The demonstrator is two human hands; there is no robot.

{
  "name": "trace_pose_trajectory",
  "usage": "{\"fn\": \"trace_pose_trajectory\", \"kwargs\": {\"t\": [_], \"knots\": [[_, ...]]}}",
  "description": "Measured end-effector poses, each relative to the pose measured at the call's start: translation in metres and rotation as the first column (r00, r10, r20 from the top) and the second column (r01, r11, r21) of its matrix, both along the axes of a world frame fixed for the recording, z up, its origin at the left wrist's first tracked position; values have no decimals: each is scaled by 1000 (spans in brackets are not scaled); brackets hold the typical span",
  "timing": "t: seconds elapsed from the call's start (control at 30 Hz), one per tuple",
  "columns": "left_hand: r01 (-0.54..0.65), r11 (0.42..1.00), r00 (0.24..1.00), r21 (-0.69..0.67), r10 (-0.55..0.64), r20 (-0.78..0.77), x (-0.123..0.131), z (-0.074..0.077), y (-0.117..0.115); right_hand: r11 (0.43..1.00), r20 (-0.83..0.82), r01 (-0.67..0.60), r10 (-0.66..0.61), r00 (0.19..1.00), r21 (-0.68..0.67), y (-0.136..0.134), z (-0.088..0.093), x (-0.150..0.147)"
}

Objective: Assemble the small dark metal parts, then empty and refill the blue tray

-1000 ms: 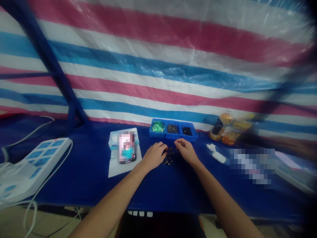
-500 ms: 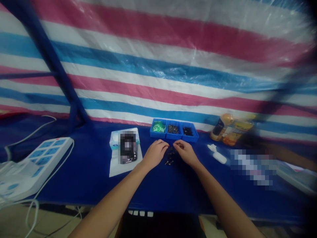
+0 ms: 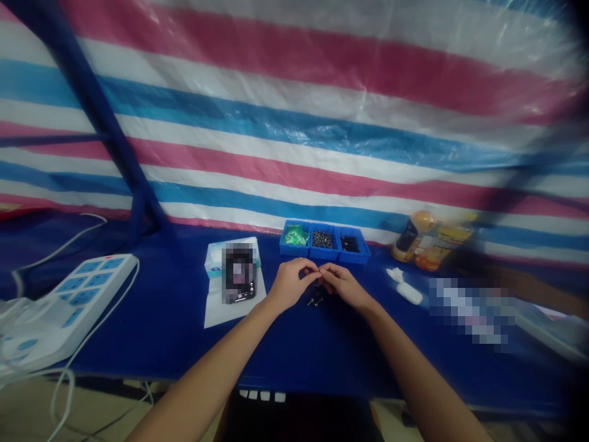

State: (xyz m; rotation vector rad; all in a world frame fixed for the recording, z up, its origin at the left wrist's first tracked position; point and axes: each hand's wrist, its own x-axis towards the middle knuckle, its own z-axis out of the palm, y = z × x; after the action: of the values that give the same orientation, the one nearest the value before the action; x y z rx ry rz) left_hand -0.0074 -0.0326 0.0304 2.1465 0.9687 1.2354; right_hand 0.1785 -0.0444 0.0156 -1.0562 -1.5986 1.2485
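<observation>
My left hand [image 3: 291, 285] and my right hand [image 3: 343, 283] meet fingertip to fingertip just above the blue table [image 3: 161, 331]. Both are pinched closed on something too small to make out. A little heap of small dark parts [image 3: 315, 299] lies on the cloth right under the fingers. Behind the hands stand three joined blue bins [image 3: 323, 242]: the left one holds green pieces, the middle one grey pieces, the right one black pieces.
A phone [image 3: 238, 272] lies on a white sheet left of the hands. A white power strip [image 3: 55, 310] with cables sits at far left. Bottles [image 3: 430, 240] and a white object [image 3: 405, 286] are at right. A striped tarp [image 3: 294, 110] hangs behind.
Both hands have drawn together, and their fingertips now touch over the small dark parts. The view has shifted slightly.
</observation>
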Motion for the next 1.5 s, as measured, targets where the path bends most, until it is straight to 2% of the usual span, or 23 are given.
{"fn": "trace_pose_trajectory", "kwargs": {"t": [0.2,0.33,0.43,0.57,0.63,0.7,0.83,1.0,1.1,1.17,1.23,1.3,1.4,1.5], "knots": [[7,1000,1000,-19,-7,-14,1,1,-2,997,-65,30,-35,997,-76,-5,10,-2],[-33,999,999,-17,33,-12,2,2,-3,989,-69,96,-104,992,-109,-1,5,1],[-36,999,998,-26,34,-52,1,2,-2,966,-103,216,-231,967,-140,6,-1,7],[-43,998,979,-53,31,-202,-1,-3,0,867,-266,487,-496,827,-105,14,1,16],[-69,997,951,-43,52,-305,-3,-6,0,831,-256,551,-551,794,-78,15,4,19],[-93,995,914,-23,76,-399,-4,-11,0,828,-205,559,-553,807,-34,15,5,22],[-54,998,867,16,55,-495,-5,-19,1,844,-116,534,-526,842,51,14,2,24],[-2,998,864,58,31,-503,-7,-25,5,859,126,467,-498,858,212,14,-5,22],[7,997,860,74,31,-509,-7,-24,6,882,256,366,-443,859,296,9,-5,17],[5,996,855,83,39,-517,-7,-23,5,907,371,228,-359,856,353,3,-4,12],[0,996,851,84,44,-523,-7,-21,4,919,499,65,-270,824,389,-2,-1,7],[-3,997,848,75,42,-527,-7,-20,4,916,597,-45,-222,771,399,-6,1,4],[-1,998,848,67,36,-529,-7,-19,3,911,662,-92,-219,717,401,-7,1,2],[-3,998,848,66,38,-528,-7,-18,2,912,681,-93,-227,696,400,-6,-1,3]]}}
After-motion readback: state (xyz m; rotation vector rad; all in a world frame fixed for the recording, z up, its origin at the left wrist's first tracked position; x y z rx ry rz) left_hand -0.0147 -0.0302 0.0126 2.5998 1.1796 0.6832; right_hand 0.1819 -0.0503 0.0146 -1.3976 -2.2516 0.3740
